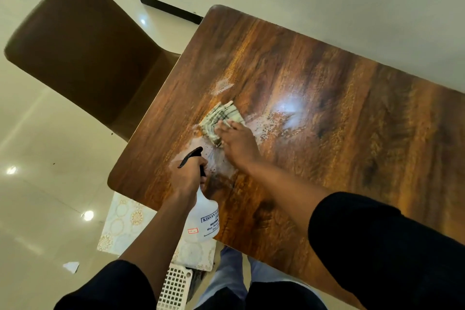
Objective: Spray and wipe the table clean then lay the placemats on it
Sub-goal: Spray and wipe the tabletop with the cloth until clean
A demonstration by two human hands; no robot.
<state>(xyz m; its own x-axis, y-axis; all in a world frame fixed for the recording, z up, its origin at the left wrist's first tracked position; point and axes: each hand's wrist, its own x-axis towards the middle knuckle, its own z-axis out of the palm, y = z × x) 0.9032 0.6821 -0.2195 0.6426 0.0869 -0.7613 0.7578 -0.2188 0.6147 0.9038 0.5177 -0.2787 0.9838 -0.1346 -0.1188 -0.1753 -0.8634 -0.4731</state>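
Observation:
A glossy brown wooden table fills the middle and right of the head view. My left hand grips the neck of a white spray bottle with a black trigger, held over the table's near left edge. My right hand presses flat on a folded green-and-white checked cloth on the tabletop. Wet spray droplets and smears lie around the cloth. White placemats with a gold pattern lie low down beside the table, partly hidden by my left arm.
A brown padded chair stands at the table's left side. A white lattice basket sits below the placemats near my legs. A scrap of white paper lies on the shiny cream floor. A pale wall runs behind the table.

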